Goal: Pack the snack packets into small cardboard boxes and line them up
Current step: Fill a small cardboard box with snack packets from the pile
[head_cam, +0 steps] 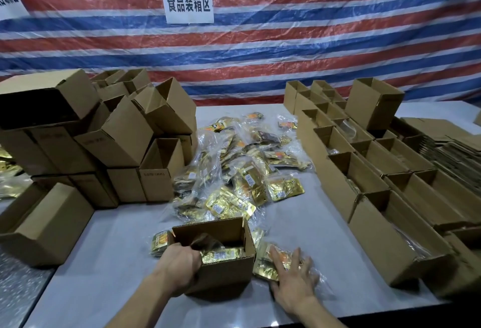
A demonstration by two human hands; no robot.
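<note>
- Cardboard first: one open box [221, 273] sits near the front edge of the grey table [117, 262], with gold packets lying inside.
- Two hands are at it. The left hand [179, 262] curls over the box's near-left rim and grips it, fingertips hidden inside.
- The right hand [291, 279] lies flat with fingers spread, pressing on one bagged packet [265, 266] just right of the box.
- One single packet [159, 244] lies against the box's left side.
- Behind the box spreads a loose pile [234, 171] of packets, too many to count.
- On the right are rows of open boxes [364, 184], with one extra box [374, 103] on top; I cannot count the rows exactly.
- On the left is a heap of empty boxes [117, 132].
- Three paper signs [188, 3] hang on the striped tarpaulin [286, 49].
</note>
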